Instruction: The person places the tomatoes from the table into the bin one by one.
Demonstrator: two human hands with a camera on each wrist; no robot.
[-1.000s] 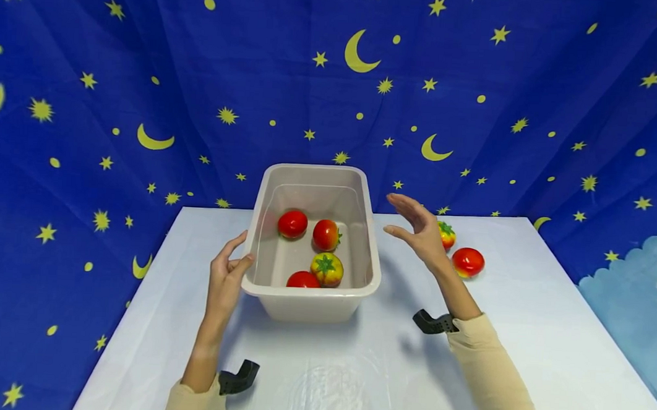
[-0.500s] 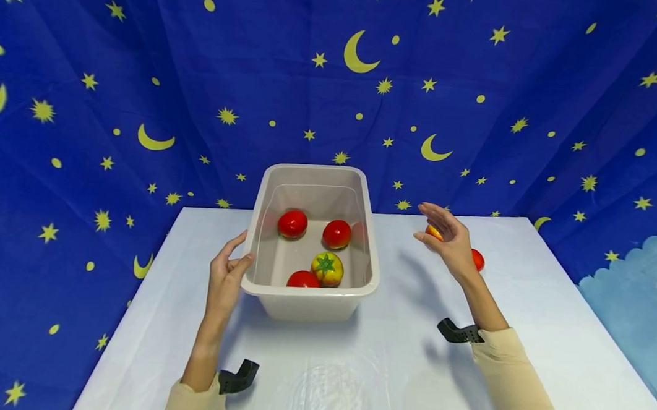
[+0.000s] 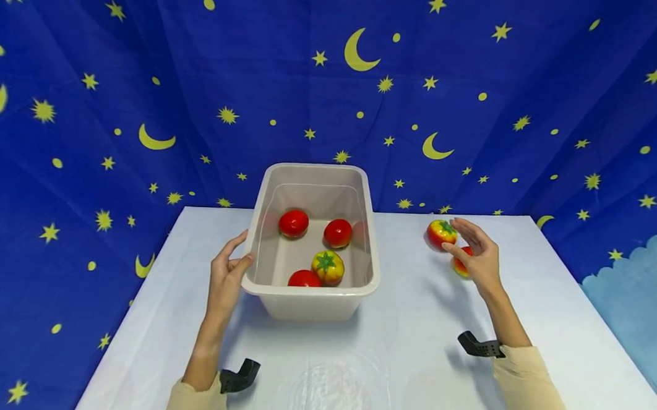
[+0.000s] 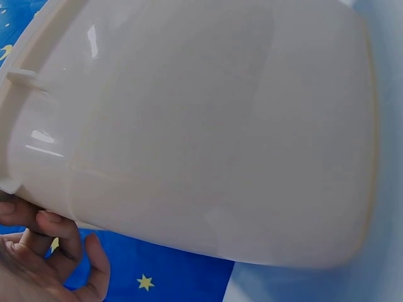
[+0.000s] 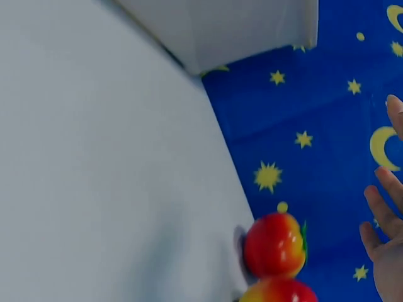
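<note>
A beige plastic bin [image 3: 313, 292] stands on the table with several red and yellow toy tomatoes in it, one showing a green leafy top [image 3: 327, 268]. My left hand [image 3: 226, 280] grips the bin's left rim, thumb on the edge; the left wrist view shows its fingers [image 4: 53, 236] curled by the rim's underside. To the right, my right hand [image 3: 480, 262] hovers with thumb and fingers spread, holding nothing. It partly hides one red tomato [image 3: 460, 265]. Just behind lies another tomato [image 3: 438, 234] with a green top, close to the fingertips.
A white-covered table [image 3: 397, 382] carries everything. Behind it hangs a blue curtain [image 3: 290, 91] with yellow moons and stars, close to the bin's far end. Each wrist wears a black camera mount [image 3: 239, 375].
My right hand has moved away from the bin, rightward to the two tomatoes on the table. One tomato inside the bin has rolled slightly right. The left hand stays on the rim.
</note>
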